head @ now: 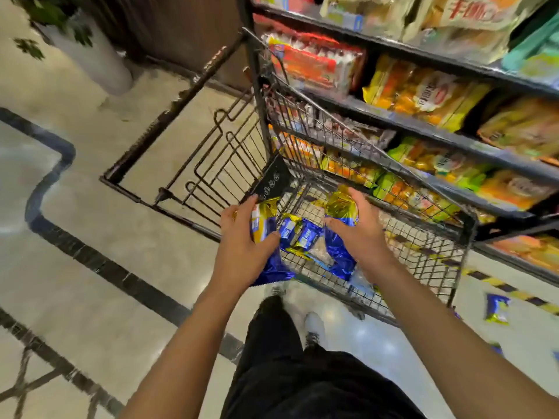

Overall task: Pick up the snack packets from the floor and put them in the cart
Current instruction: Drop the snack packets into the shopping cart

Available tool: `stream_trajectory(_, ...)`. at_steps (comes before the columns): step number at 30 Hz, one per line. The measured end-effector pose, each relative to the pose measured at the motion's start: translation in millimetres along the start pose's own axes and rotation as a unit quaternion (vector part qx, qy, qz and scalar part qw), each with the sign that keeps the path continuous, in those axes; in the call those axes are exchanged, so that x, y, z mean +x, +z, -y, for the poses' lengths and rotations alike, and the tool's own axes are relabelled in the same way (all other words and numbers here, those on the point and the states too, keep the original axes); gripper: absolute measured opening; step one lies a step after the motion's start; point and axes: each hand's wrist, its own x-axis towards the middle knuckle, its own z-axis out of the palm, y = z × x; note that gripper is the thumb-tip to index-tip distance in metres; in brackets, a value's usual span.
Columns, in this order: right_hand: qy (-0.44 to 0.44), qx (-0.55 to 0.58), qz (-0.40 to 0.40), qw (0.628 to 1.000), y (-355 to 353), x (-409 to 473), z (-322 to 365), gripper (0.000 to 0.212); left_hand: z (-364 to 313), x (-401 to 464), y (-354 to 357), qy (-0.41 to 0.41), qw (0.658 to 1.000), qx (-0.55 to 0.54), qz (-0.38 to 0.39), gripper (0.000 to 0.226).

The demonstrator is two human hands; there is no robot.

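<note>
At the upper left of the frame a leafy plant (51,16) stands in a smooth white pot (96,62) on the glossy pale floor (90,252), which is inlaid with dark stone strips.

Left of centre, the black wire cart (423,255) shows its folded-out flap of thin bent rods and a flat black plastic panel (273,179) with small white symbols.

Just below that panel, the left hand (242,243) holds a crinkly foil snack packet (266,225), gold at the top and blue at the bottom. The grip is a pinch: the thumb lies across the packet's front and the fingers wrap behind it. This packet hangs over the cart's near left rim.

In the basket between the two hands lie more packets (305,237) of the same shiny blue and gold foil, resting on the mesh bottom.

The right hand (360,228) is over the basket, its fingers curled on a second packet (341,207) whose gold foil end sticks up above the knuckles.

At the bottom centre are dark trousers and a pale shoe (314,325).

At the lower right, one blue and gold packet (497,308) lies on the floor beside the cart, near a strip of yellow and black tape (514,294).

Across the upper right, dark metal shelves (453,137) carry rows of soft orange, yellow and green plastic bags.
</note>
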Motion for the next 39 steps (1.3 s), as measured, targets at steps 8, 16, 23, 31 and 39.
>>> stream_trajectory(8, 0.076, 0.009, -0.073, 0.994, 21.5, 49.0, -6.0, 0.078, 3.5, 111.5, 24.9, 0.027, 0.991, 0.019, 0.133, 0.077)
stream_trajectory(16, 0.113, -0.002, -0.087, 0.99, 62.6, 105.8, -36.3, 0.075, 40.8, 192.0, 53.5, -0.009, 0.966, 0.092, 0.241, 0.075)
stream_trajectory(23, 0.159, -0.041, -0.053, 0.985, 105.7, 139.2, -93.3, 0.079, 85.6, 220.3, 111.0, -0.037, 0.941, 0.16, 0.295, 0.076)
stream_trajectory(31, 0.227, 0.007, -0.076, 0.971, 149.1, 188.0, -170.9, 0.065, 150.6, 243.5, 190.4, -0.012, 0.931, 0.257, 0.259, 0.078)
stream_trajectory(39, 0.261, -0.093, -0.085, 0.957, 216.5, 223.4, -226.3, 0.077, 190.8, 250.0, 241.1, -0.027, 0.911, 0.349, 0.218, 0.073)
